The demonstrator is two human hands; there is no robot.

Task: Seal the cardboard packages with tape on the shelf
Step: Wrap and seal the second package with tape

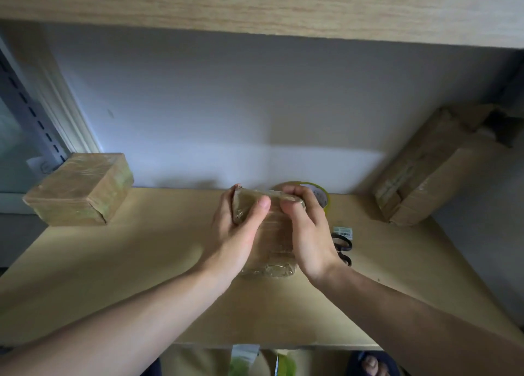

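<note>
Forearms come in from bottom edge, both reaching onto the shelf (119, 276). Far L: taped package (82, 189) parked at the shelf's L edge by the window frame, looks done and set out of the way, well apart from the work. Centre: left hand (238, 228) grips the small package (266, 228), fingers curled round its far L corner, thumb pressed across the top face, prob. steadying it and smoothing tape. Pkg stands w/ near end on the shelf, far end tilted up toward the wall; glossy tape wraps most of it. Right hand (306, 231) clamps the R side, fingers curled over the top far edge, thumb on the face. Tape roll (319, 195) just behind R hand, scissors (343, 248) just beside R wrist, kept w/in reach. Far R: long carton (436, 165) leans on the wall, torn end up, likely next. Open room: bare shelf L of hands; R side tighter. Upper shelf overhead limits lift.
</note>
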